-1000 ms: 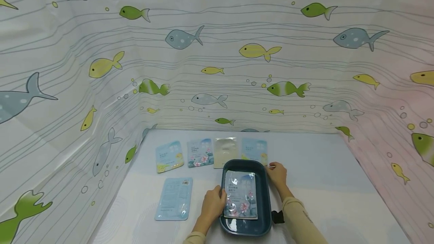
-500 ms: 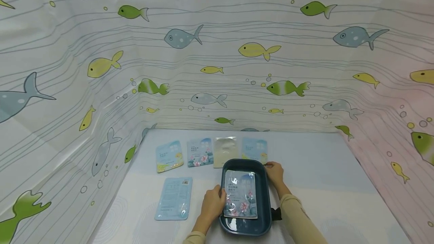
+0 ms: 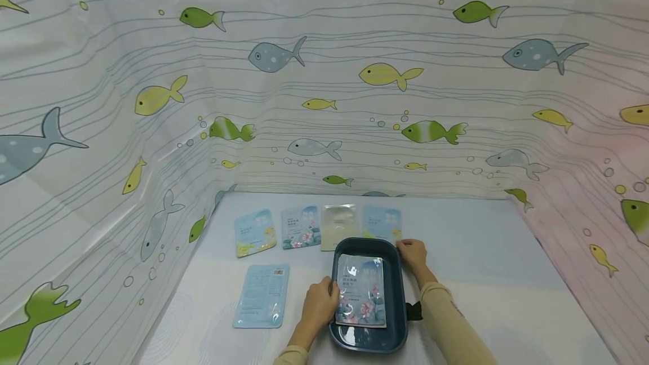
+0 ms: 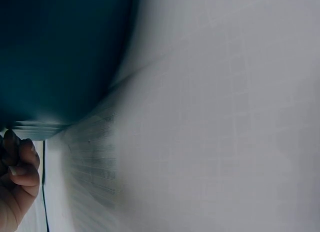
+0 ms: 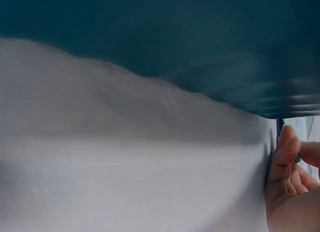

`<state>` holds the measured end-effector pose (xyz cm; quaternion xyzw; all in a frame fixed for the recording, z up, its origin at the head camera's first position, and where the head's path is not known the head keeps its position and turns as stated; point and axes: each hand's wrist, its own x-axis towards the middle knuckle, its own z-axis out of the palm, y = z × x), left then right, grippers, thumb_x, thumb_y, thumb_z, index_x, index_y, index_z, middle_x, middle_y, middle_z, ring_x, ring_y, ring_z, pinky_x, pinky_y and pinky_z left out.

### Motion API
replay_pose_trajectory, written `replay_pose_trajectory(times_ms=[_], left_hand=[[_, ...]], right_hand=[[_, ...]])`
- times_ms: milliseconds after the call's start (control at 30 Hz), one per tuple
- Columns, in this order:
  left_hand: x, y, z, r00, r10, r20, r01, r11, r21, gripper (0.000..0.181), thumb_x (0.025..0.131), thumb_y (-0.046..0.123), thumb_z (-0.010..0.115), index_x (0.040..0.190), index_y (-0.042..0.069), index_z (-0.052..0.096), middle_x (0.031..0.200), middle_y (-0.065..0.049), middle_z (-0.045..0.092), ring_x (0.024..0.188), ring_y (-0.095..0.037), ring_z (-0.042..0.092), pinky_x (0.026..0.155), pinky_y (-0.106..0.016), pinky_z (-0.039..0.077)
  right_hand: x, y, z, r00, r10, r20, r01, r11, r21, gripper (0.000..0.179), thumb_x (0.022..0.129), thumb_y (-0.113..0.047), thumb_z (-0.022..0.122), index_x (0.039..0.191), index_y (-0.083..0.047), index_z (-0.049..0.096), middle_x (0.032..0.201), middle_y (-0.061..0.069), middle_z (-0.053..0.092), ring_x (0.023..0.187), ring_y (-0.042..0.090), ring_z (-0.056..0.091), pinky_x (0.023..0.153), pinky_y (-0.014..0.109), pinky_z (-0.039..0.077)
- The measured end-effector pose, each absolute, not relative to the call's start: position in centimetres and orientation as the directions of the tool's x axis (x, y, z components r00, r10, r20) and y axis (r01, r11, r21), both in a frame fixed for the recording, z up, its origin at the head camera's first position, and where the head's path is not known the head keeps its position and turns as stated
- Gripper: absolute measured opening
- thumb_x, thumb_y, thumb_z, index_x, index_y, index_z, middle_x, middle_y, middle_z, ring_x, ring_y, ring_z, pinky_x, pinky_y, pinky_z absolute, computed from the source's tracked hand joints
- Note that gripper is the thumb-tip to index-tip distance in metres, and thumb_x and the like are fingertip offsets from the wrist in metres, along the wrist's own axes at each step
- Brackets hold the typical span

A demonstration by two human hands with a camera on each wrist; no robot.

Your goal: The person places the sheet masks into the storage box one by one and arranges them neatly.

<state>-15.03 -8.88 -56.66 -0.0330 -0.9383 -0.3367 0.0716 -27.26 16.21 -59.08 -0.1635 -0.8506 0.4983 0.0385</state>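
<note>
Left hand [image 3: 318, 304] grips a tray [image 3: 395, 304] bearing a packet [image 3: 361, 292]; right hand [image 3: 414, 255], its hold unclear, curls at the far corner

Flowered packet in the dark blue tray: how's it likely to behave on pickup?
The flowered packet is probably light, since it looks like a thin, flat pouch. Its glossy highlights suggest smooth film, so it may slip in a loose pinch. Rolling seems unlikely: it lies flat in the dark blue tray.
</note>
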Motion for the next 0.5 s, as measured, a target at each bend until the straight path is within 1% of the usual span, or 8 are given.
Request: replay_pose_trajectory(times_ms=[100, 233, 300, 433, 500], left_hand=[[-15.06, -8.82, -56.74, -0.985, 0.011, 0.173, 0.118, 0.770, 0.627, 0.027, 0.089, 0.014, 0.052, 0.064, 0.012, 0.042, 0.051, 0.008, 0.029, 0.044, -0.005, 0.029, 0.042, -0.021, 0.023], [-15.07, -8.79, -56.80, -0.981, 0.008, 0.196, 0.131, 0.771, 0.623, 0.028, 0.089, 0.014, 0.053, 0.064, 0.013, 0.041, 0.051, 0.009, 0.028, 0.044, -0.004, 0.028, 0.041, -0.020, 0.022], [-15.06, -8.78, -56.80, -0.981, 0.008, 0.195, 0.130, 0.772, 0.622, 0.028, 0.089, 0.014, 0.052, 0.064, 0.013, 0.041, 0.051, 0.009, 0.028, 0.044, -0.004, 0.028, 0.041, -0.021, 0.021], [-14.99, -8.78, -56.75, -0.983, 0.009, 0.185, 0.124, 0.773, 0.622, 0.028, 0.089, 0.015, 0.052, 0.064, 0.013, 0.042, 0.051, 0.009, 0.029, 0.044, -0.005, 0.028, 0.041, -0.021, 0.022], [-14.96, -8.80, -56.70, -0.983, 0.008, 0.181, 0.121, 0.773, 0.622, 0.027, 0.089, 0.015, 0.052, 0.064, 0.013, 0.042, 0.051, 0.008, 0.029, 0.044, -0.005, 0.029, 0.042, -0.021, 0.023]], right_hand=[[-27.26, 16.28, -58.92, -0.936, 0.331, -0.117, 0.256, 0.416, -0.873, 0.031, 0.084, -0.013, 0.061, 0.101, 0.013, 0.064, 0.087, 0.025, 0.067, 0.073, 0.031, 0.063, 0.067, 0.037, 0.050], [-27.13, 16.45, -58.80, -0.933, 0.340, -0.119, 0.260, 0.407, -0.876, 0.031, 0.081, -0.010, 0.061, 0.100, 0.013, 0.064, 0.083, 0.022, 0.067, 0.065, 0.023, 0.060, 0.058, 0.028, 0.046], [-27.06, 16.56, -58.91, -0.930, 0.344, -0.126, 0.262, 0.384, -0.885, 0.030, 0.080, -0.008, 0.060, 0.101, 0.014, 0.064, 0.077, 0.020, 0.067, 0.060, 0.018, 0.059, 0.055, 0.025, 0.045], [-26.75, 16.75, -59.11, -0.925, 0.327, -0.194, 0.272, 0.211, -0.939, 0.033, 0.082, 0.000, 0.056, 0.108, 0.019, 0.058, 0.063, 0.012, 0.064, 0.050, 0.009, 0.057, 0.049, 0.023, 0.046], [-26.59, 16.78, -59.12, -0.918, 0.314, -0.241, 0.286, 0.105, -0.952, 0.035, 0.084, 0.002, 0.055, 0.113, 0.022, 0.053, 0.060, 0.008, 0.062, 0.046, 0.007, 0.057, 0.048, 0.023, 0.048]])
